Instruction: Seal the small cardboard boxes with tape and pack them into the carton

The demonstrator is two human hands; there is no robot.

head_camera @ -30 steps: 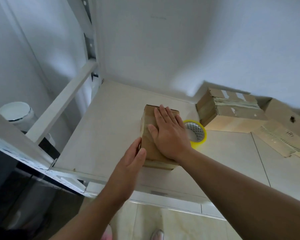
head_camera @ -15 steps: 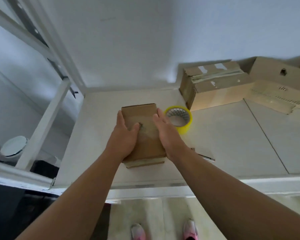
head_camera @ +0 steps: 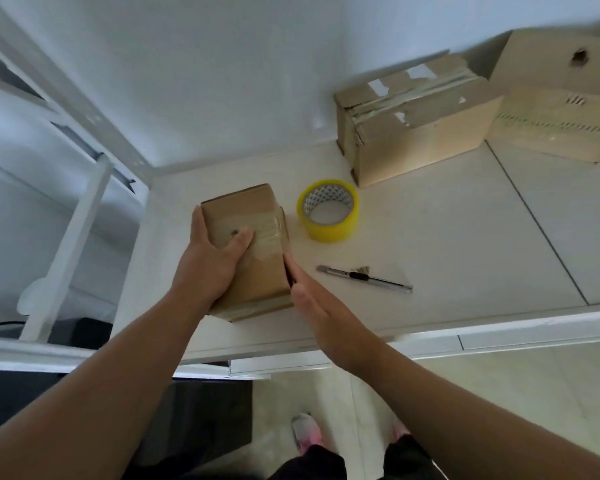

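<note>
We see a white tabletop set against a white wall, with a white metal rack frame on its left.

Back right corner: the large carton, brown, with a round hole in its upper panel and a torn edge low on the front. Touching its left side is a mid-size cardboard box, flaps shut, with old tape and white label scraps across the top seam.

The task item, the small cardboard box, sits at the front left of the tabletop, close to the near edge and well apart from the carton. It looks tilted; we can't tell whether its base is flat on the surface. A strip of clear tape runs across its top face and is wrinkled toward the right edge.

The left hand grips the small box: fingers wrapped over the left side, thumb on top at the tape. The right hand is flat, fingers straight and together, laid along the box's right side, holding nothing.

The roll of yellow tape lies flat just right of the small box, between it and the mid-size box, touching neither.

A utility knife lies on the tabletop right of the right hand's fingertips, slider dark. We can't tell whether the blade is out.

Below the table edge, on the floor, is a pair of pink and white shoes.
</note>
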